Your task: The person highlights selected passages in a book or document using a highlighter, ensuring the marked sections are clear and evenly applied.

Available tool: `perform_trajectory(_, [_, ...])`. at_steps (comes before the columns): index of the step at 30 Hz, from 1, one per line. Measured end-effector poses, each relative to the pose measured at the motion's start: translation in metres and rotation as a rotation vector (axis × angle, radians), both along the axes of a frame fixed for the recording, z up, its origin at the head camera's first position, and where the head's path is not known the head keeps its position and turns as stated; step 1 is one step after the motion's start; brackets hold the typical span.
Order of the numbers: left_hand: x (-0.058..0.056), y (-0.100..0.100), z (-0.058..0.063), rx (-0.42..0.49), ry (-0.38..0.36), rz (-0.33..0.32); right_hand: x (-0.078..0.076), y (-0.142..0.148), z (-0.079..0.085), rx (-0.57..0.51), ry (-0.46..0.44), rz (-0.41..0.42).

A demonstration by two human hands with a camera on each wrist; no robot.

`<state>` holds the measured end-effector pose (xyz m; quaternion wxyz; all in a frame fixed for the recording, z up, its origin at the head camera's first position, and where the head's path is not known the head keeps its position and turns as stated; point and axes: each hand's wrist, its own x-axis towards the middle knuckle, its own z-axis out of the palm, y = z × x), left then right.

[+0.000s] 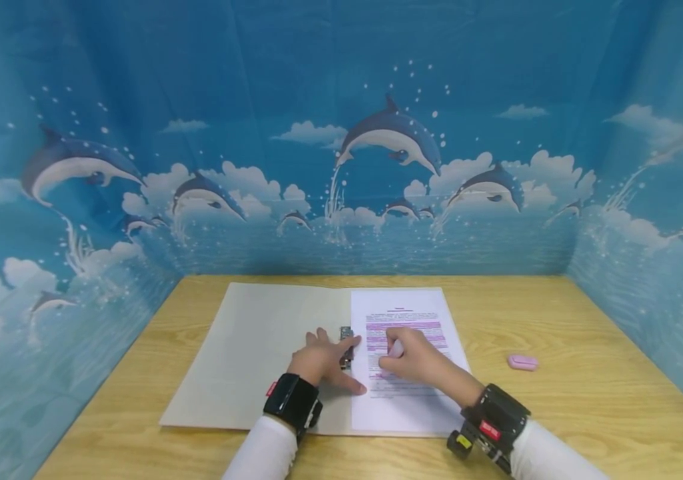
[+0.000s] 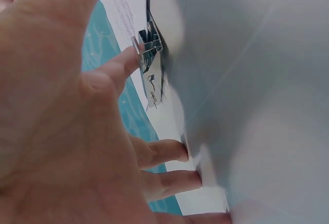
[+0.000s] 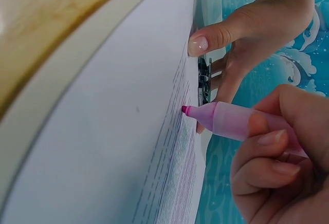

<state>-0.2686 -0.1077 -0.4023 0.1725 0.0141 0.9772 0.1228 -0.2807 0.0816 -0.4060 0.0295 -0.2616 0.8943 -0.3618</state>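
Observation:
An open, pale folder (image 1: 257, 353) lies on the table, with printed sheets (image 1: 404, 415) on its right half. Several lines of the text are marked in pink-purple. My right hand (image 1: 418, 359) grips a pink highlighter (image 3: 231, 121), its uncapped tip (image 3: 185, 110) right at a printed line in the right wrist view. With fingers spread, my left hand (image 1: 314, 363) rests over the fold, thumb on the sheet's left edge and the other fingertips (image 2: 193, 179) on the folder. A metal lever clip (image 2: 149, 47) at the fold sits between its thumb and forefinger.
A pink highlighter cap (image 1: 522, 362) lies on the wooden table (image 1: 563, 400) right of the folder. A blue curtain (image 1: 269, 240) printed with dolphins hangs behind the table and along both sides.

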Motion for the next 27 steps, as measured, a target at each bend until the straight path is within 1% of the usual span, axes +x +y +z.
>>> perform_trajectory(9, [0.002,0.001,0.001,0.014,0.004,0.009,0.002,0.006,0.001,0.0,-0.001,-0.02])
perform_trajectory(17, [0.003,0.001,0.002,0.031,0.02,0.009,0.001,0.014,0.0,-0.004,-0.011,-0.035])
perform_trajectory(27, [0.005,0.002,0.004,0.044,0.009,0.011,0.001,0.024,-0.002,0.006,-0.003,-0.052])
